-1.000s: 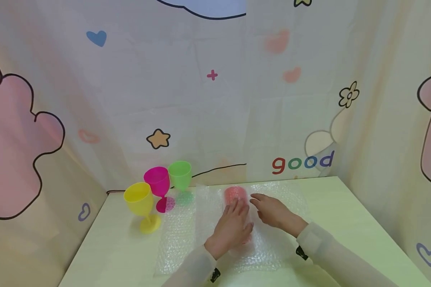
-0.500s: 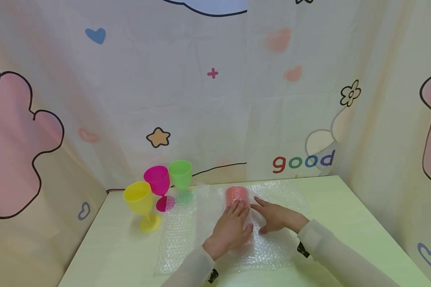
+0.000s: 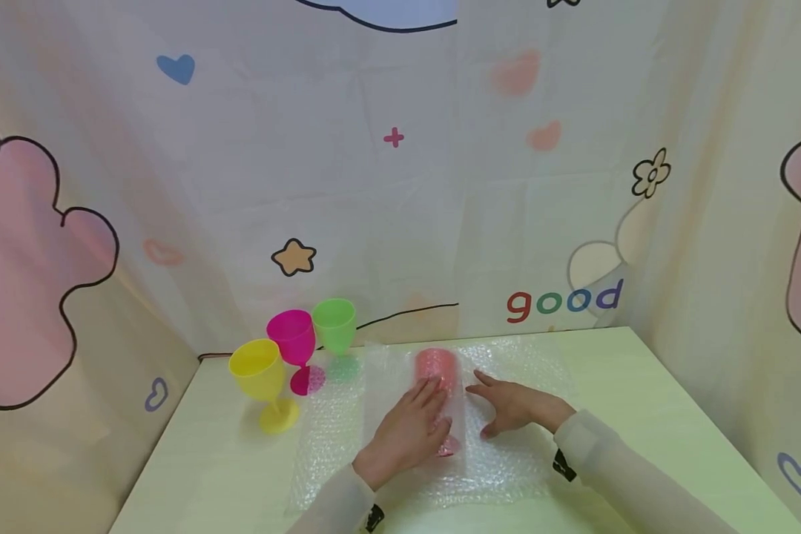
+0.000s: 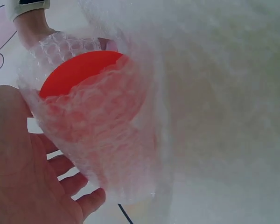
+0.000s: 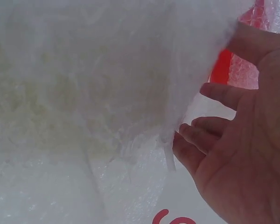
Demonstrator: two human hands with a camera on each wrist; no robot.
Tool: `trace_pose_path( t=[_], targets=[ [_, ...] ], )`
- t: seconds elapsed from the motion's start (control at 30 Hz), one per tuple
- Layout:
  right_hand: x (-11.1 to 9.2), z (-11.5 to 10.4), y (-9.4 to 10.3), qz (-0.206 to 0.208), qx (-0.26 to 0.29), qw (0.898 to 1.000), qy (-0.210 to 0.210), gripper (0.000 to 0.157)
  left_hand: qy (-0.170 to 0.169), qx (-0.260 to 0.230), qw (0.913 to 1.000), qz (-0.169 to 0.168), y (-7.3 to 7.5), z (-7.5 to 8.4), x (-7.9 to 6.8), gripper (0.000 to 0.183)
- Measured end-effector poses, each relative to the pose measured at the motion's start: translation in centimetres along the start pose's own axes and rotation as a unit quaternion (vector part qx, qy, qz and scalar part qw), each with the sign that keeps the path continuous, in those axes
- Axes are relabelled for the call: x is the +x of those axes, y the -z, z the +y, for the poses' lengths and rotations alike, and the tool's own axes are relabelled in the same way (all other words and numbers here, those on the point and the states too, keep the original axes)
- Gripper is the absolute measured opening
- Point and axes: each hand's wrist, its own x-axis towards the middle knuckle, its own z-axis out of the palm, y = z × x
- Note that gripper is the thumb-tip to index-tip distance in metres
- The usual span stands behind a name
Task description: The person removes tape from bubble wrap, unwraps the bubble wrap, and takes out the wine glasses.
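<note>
A red goblet (image 3: 436, 363) lies on its side under a layer of clear bubble wrap (image 3: 330, 463), its foot toward the near edge of the table. Over its middle rests my left hand (image 3: 400, 434), the fingers extended and lightly bent; the left wrist view shows them along the wrapped goblet's side, close to its round red foot (image 4: 79, 72). Just right of the goblet, my right hand (image 3: 517, 406) is spread over the sheet. In the right wrist view its fingertips are right at the edge of the wrap (image 5: 126, 93).
On the left stand a yellow goblet (image 3: 258, 371), a magenta goblet (image 3: 292, 337) and a green goblet (image 3: 334, 326). The sheet overlaps the feet of the magenta and green ones. A printed curtain (image 3: 400, 208) closes off the back of the pale table (image 3: 614, 415).
My left hand has shifted left and toward me along the wrapped goblet, whose foot shows more. My right hand has come slightly nearer, its fingers more spread than a second ago.
</note>
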Motion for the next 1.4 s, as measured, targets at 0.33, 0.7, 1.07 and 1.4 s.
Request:
trace_pose_path(
  t=[0.33, 0.7, 1.07, 1.4],
  targets=[
    [-0.5, 0.2, 0.2, -0.003, -0.009, 1.0, 0.004, 0.084, 0.01, 0.071, 0.9956, -0.06, 2.3, 1.5, 2.1, 0.056],
    [-0.3, 0.7, 0.0, -0.011, 0.017, 1.0, -0.001, 0.089, -0.017, 0.098, 0.9892, -0.108, 2.0, 5.0, 4.7, 0.062],
    [-0.1, 0.0, -0.2, -0.003, -0.01, 1.0, 0.003, 0.093, -0.017, 0.11, 0.9883, -0.105, 0.2, 4.1, 4.2, 0.075],
    [0.2, -0.6, -0.1, -0.001, -0.02, 1.0, 0.009, 0.085, -0.001, 0.126, 0.9857, -0.112, 0.4, 2.3, 3.2, 0.076]
  ],
)
